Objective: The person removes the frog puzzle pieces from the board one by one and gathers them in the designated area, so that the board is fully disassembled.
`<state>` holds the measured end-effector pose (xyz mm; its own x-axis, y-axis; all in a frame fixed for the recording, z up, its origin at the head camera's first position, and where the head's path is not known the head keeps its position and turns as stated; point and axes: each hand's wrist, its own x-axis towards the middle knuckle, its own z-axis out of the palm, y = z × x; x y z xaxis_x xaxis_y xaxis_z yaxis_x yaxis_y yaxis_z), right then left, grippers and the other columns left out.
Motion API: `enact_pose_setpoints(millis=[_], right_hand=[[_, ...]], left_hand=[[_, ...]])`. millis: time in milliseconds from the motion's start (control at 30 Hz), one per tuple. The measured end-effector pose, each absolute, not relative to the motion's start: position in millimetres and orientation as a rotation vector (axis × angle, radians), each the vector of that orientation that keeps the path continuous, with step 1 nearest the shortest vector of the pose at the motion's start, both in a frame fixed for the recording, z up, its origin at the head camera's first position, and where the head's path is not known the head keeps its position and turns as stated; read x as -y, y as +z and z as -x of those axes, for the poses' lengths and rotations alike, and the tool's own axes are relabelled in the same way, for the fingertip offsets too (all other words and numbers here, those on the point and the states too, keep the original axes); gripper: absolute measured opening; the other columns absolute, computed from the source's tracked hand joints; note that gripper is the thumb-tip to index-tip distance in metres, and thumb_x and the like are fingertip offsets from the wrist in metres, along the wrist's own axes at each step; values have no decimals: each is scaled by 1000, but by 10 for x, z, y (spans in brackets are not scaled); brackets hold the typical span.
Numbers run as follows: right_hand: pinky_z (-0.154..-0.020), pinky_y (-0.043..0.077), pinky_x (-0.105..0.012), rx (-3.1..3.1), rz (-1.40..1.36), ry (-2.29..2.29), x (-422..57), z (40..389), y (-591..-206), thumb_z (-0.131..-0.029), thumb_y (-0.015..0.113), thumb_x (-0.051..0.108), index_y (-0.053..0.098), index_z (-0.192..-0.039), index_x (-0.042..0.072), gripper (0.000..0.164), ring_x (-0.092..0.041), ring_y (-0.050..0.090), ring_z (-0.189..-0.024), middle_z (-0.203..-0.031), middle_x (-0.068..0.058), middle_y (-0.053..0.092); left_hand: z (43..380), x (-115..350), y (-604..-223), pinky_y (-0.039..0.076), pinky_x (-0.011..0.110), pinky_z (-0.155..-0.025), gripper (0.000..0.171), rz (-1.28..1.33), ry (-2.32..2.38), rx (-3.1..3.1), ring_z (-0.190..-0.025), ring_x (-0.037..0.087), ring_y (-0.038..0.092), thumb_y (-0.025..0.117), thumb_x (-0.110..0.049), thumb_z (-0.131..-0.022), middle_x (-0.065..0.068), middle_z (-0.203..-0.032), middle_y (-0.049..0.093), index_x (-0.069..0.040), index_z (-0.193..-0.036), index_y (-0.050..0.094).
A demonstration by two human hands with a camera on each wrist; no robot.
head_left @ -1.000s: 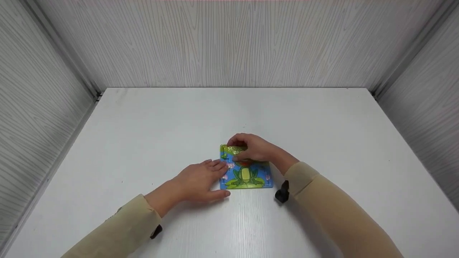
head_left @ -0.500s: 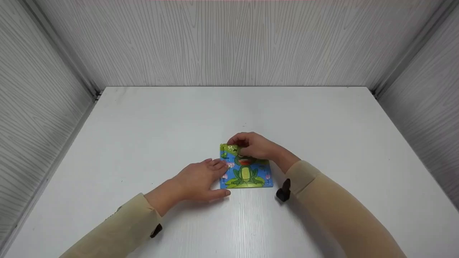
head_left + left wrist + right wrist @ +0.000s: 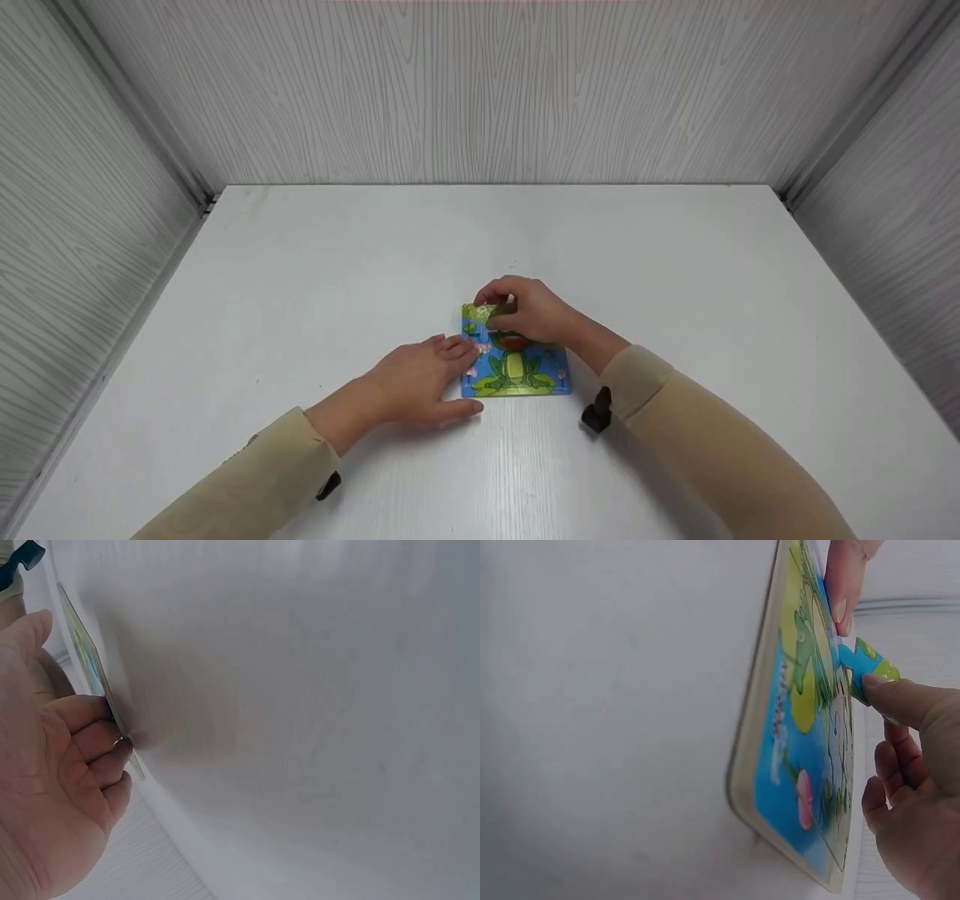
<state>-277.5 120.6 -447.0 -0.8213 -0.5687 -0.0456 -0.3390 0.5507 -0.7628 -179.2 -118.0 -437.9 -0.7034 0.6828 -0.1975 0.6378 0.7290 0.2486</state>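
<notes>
A flat jigsaw puzzle (image 3: 517,367) with a green frog on a blue ground lies on the white table. My left hand (image 3: 416,381) rests at its left side, fingertips on the picture and thumb spread by the lower corner. Over the puzzle's upper part is my right hand (image 3: 538,311); it covers some of the frog's head. In the right wrist view that hand pinches a blue and green puzzle piece (image 3: 866,660) between thumb and fingers, tilted up from the board. The left wrist view shows the left palm (image 3: 45,787) beside the board's thin edge (image 3: 97,667).
The white tabletop (image 3: 337,262) surrounds the puzzle. A pale wood-grain panel (image 3: 480,90) rises at the back, with similar panels at the left and right. Each sleeve has a small black object (image 3: 598,411) at its cuff.
My right thumb draws in toward the fingers, then reaches out again to the left over the puzzle's upper left part. The left hand keeps its place.
</notes>
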Motion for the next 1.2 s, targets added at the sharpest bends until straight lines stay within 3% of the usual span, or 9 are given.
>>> enact_pose_setpoints(millis=[333, 600, 833, 1200], right_hand=[[-105, 51, -40, -2605, 975, -787, -1232, 2712, -4424, -98, 78, 17, 66, -147, 19, 51, -22, 60, -118, -130, -5, 61], [-107, 51, -42, -2660, 893, -929, -1416, 2781, -4414, -96, 79, 19, 69, -141, 12, 47, -21, 62, -121, -131, -2, 66], [-102, 51, -43, -2675, 761, -1069, -1752, 2845, -4314, -95, 79, 21, 70, -138, 15, 45, -21, 59, -117, -127, 2, 67], [-97, 49, -47, -2721, 674, -1093, -2295, 2916, -4278, -94, 80, 19, 72, -136, 15, 43, -25, 57, -120, -131, -2, 65]], left_hand=[[1801, 1186, -4394, 23, 43, -128, 87, -1075, 231, -2650, -158, 27, 32, 48, -66, -103, 10, -169, 38, -5, -164, 39], [1823, 1206, -4428, 24, 43, -128, 83, -1072, 187, -2670, -157, 26, 33, 49, -63, -104, 8, -168, 39, -7, -164, 39], [1837, 1201, -4404, 28, 45, -126, 77, -1065, 164, -2696, -156, 28, 36, 58, -55, -104, 8, -166, 43, -8, -163, 43], [1861, 1129, -4378, 29, 45, -126, 75, -1108, 101, -2696, -154, 31, 39, 57, -52, -105, 14, -165, 44, -3, -160, 45]])
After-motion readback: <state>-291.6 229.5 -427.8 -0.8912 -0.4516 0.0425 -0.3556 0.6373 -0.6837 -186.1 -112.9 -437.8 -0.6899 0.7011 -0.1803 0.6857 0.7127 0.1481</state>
